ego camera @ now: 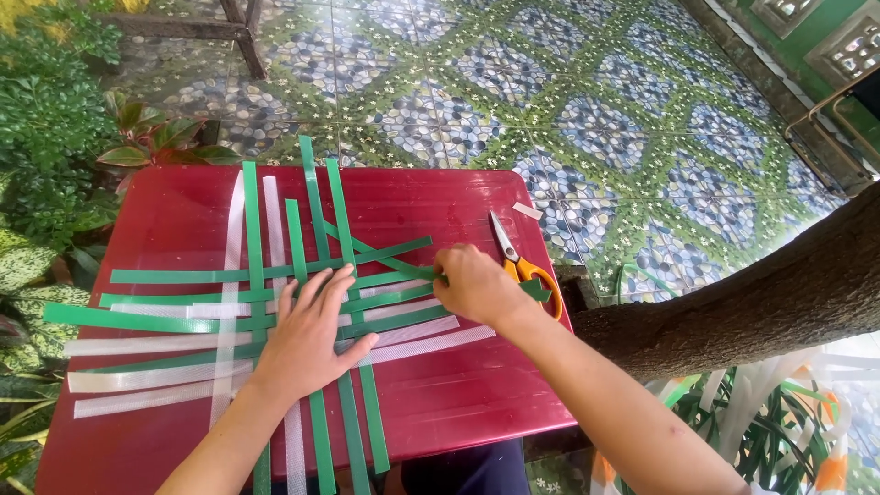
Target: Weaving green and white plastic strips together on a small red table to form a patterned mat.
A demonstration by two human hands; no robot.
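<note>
Pressing flat with fingers spread, the left hand (307, 339) holds the woven green and white strips (266, 302) at the red table's (440, 403) middle; the right hand (472, 284) pinches one green strip (385, 275) beside orange-handled scissors (518, 261).

Green strips (275, 272) cross translucent white strips (165, 376) on the glossy red surface (440, 206); orange-handled scissors (522, 268) lie at three o'clock.

On a red table (440, 197) lies a loose weave of green strips (316, 197) and white strips (275, 220). The left hand (307, 335) presses flat on its middle; the right hand (477, 286) seemingly pinches a green strip's end. Orange-handled scissors (515, 261) lie just right, far of the right hand.
</note>
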